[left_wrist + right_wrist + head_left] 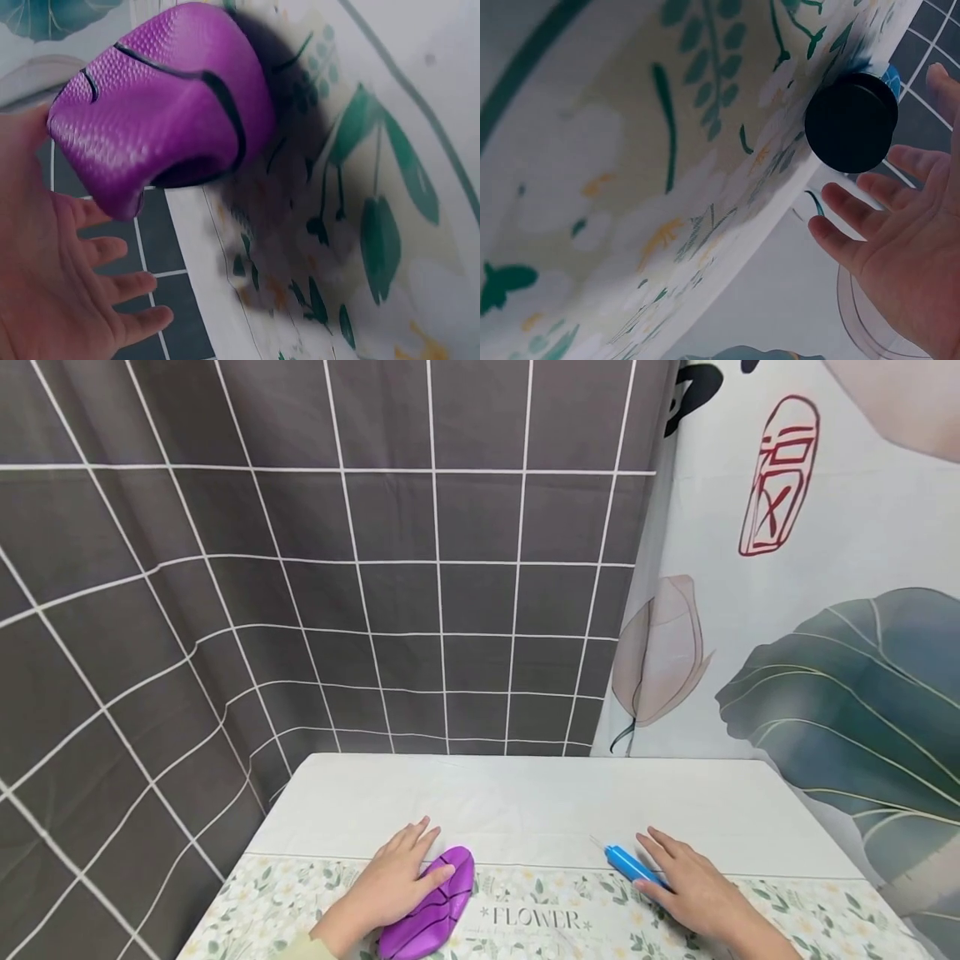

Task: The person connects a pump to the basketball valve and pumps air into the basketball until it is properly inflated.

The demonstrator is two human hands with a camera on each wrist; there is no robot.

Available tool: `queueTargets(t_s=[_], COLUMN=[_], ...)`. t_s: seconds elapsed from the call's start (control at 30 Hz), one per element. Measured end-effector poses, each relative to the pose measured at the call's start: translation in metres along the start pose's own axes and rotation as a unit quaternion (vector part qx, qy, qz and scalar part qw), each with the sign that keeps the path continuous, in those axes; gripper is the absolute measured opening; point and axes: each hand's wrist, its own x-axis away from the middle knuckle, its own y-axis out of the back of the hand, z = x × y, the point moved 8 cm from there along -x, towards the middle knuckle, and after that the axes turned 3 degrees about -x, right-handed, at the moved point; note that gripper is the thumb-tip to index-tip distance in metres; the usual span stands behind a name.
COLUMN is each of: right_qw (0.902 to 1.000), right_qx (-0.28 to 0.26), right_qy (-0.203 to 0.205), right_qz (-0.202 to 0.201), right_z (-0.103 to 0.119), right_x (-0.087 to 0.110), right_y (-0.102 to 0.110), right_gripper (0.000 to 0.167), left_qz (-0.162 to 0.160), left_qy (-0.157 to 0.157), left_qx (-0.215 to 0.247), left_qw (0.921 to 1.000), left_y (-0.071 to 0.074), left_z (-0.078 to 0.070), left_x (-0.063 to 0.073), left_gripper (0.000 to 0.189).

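Note:
A deflated purple ball [426, 917] with black seam lines and a pebbled skin lies folded on the table. My left hand [395, 875] is beside it, fingers straight, with the thumb overlapping its upper side. In the left wrist view the ball [180, 97] shows a deep dent and the left hand [67, 277] has its fingers spread. A blue hand pump [632, 865] with a thin needle at its tip lies at the right. Beside it is my right hand [693, 891], fingers extended. The pump's round black end [852, 122] faces the right wrist camera, close to the right hand [907, 232].
A floral cloth [540, 893] printed with the word FLOWER covers the near part of the table, and a white strip [525, 802] the far part. Behind hangs a dark grid-patterned curtain [480, 597]; a white curtain [720, 627] with leaf prints hangs at the right.

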Motion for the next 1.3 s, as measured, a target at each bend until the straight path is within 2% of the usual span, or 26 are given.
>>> queueTargets(t_s=[0.3,0.5,0.87,1.07,1.3], right_qw=[0.9981,0.9964,0.9951,0.9963,0.9984], right_qx=[-0.023,-0.041,-0.049,-0.036,0.013], right_qy=[-0.035,-0.038,-0.036,-0.023,0.003], right_qz=[0.044,0.063,0.077,0.075,0.056], right_z=[-0.001,0.003,0.005,0.009,0.014], right_x=[-0.001,-0.006,-0.012,-0.012,-0.014], right_y=[-0.009,-0.014,-0.020,-0.020,-0.018], right_gripper=[0.076,0.075,0.072,0.069,0.058], left_qz=[0.024,0.043,0.055,0.063,0.061], left_qy=[-0.004,0.005,0.008,0.010,0.020], left_qx=[0.001,0.004,-0.003,0.006,0.021], left_qw=[0.9997,0.9991,0.9985,0.9980,0.9977], left_y=[-0.008,-0.014,-0.019,-0.021,-0.018], left_z=[-0.010,-0.016,-0.022,-0.023,-0.027], left_x=[0.003,0.006,0.007,0.005,0.002], left_gripper=[0.080,0.082,0.084,0.082,0.070])
